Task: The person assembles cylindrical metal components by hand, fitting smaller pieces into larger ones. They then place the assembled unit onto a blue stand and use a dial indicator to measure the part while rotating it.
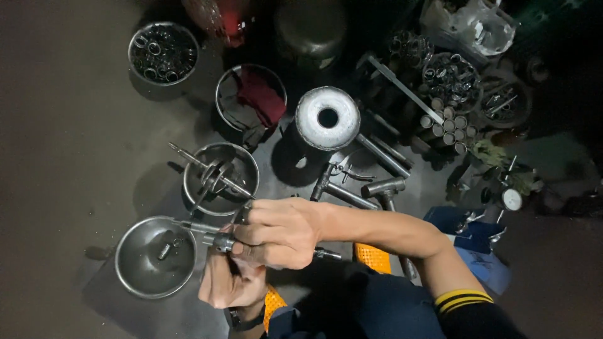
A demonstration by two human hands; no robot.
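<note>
a slim metal shaft (221,241) is gripped by both hands, the right hand (276,231) closed over it and the left hand (229,282) clasped beneath. it is held just right of a near steel bowl (141,276) on the floor (69,157). a bowl with long rods (242,164) sits just beyond.

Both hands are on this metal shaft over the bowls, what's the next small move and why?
Probably ease the metal shaft down toward the steel bowl. Right hand and left hand both grip it, its end already hangs over that bowl's rim, and a small part lies inside.
</note>
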